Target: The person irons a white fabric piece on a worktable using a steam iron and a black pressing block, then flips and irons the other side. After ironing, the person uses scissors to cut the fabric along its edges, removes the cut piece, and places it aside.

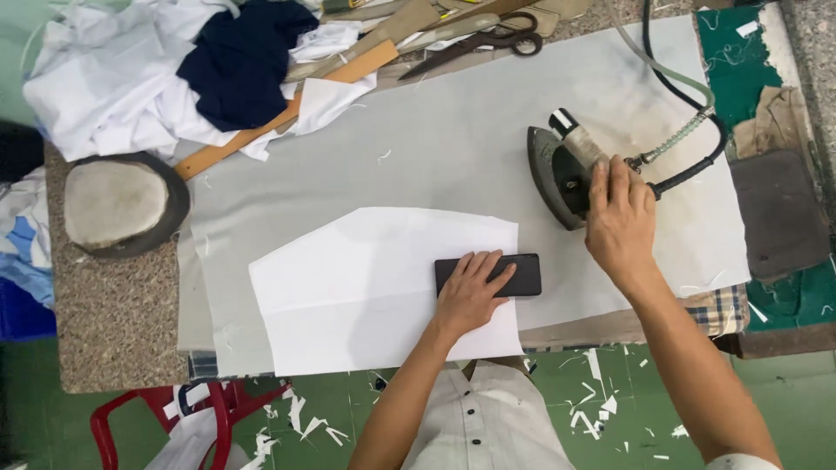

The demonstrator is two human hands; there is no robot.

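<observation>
The white fabric piece (366,287) lies flat on the grey pressing cloth (453,139) at the near edge of the desk (104,322), its lower edge reaching the desk's front. It looks thin, soft and light, likely to shift or crease unless pinned down; best held by flat pressure rather than a pinch. The black flat block (521,275) sits on the fabric's right edge, looks stiff and smooth.

The left hand (468,294) is spread flat, fingers apart, pressing down on the block and the fabric, nothing gripped. The right hand (620,218) is closed around the handle of the steam iron (562,174), which is tipped on its side, on the cloth to the right of the fabric. The iron looks heavy, rigid, probably hot at the soleplate; the handle is the only safe hold. Hose and cable (679,87) trail away behind it.
</observation>
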